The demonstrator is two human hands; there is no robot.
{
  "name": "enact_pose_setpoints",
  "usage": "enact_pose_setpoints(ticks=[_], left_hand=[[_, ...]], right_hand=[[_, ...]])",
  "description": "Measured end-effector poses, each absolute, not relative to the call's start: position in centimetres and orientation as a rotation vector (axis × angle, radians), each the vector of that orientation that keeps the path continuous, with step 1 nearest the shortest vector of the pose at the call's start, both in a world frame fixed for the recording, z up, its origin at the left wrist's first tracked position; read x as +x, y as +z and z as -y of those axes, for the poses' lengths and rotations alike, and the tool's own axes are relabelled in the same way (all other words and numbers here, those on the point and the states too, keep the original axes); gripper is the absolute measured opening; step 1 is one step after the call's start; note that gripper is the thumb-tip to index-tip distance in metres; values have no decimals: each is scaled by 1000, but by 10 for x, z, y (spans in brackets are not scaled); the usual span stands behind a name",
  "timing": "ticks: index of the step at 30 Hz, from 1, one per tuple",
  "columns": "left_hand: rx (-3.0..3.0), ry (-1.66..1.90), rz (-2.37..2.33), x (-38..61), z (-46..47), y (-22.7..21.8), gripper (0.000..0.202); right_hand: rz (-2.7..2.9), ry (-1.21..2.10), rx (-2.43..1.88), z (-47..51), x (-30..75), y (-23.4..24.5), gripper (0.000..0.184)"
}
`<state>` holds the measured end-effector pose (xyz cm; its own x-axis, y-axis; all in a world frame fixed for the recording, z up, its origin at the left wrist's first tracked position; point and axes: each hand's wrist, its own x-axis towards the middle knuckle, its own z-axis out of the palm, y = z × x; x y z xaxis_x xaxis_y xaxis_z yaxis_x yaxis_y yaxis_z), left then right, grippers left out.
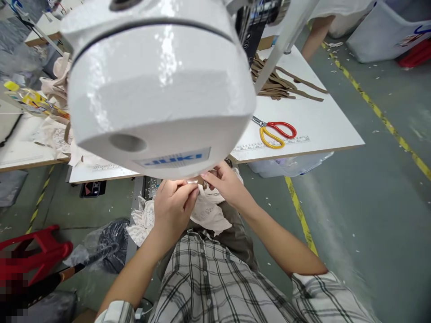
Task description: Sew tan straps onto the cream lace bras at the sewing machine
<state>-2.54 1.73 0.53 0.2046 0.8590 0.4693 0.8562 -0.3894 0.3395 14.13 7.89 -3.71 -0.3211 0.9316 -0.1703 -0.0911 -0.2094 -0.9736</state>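
A big white sewing machine head (158, 85) fills the upper middle of the head view and hides the work under it. Just below its front edge my left hand (173, 206) and my right hand (226, 183) meet, both pinching a piece of pale lace fabric (208, 214). The fabric hangs down over my lap. A small silvery item shows between my fingertips; I cannot tell what it is. More lace (143, 224) bunches to the left of my left wrist.
Red-and-yellow scissors (275, 133) lie on the white table (323, 130) to the right, behind them brown strips (279, 83). A red stool (32, 253) and a dark plastic bag (104, 246) sit on the floor at left. Another person's arm (316, 31) shows at top right.
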Motion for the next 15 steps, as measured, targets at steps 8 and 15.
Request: enact_pose_setpoints(ticks=[8, 15], left_hand=[[2042, 1007, -1631, -26, -6, 20, 12], [1821, 1226, -1961, -47, 4, 11, 34]], right_hand=[[1242, 1595, -1064, -79, 141, -30, 26], [1260, 1587, -1078, -79, 143, -31, 25]])
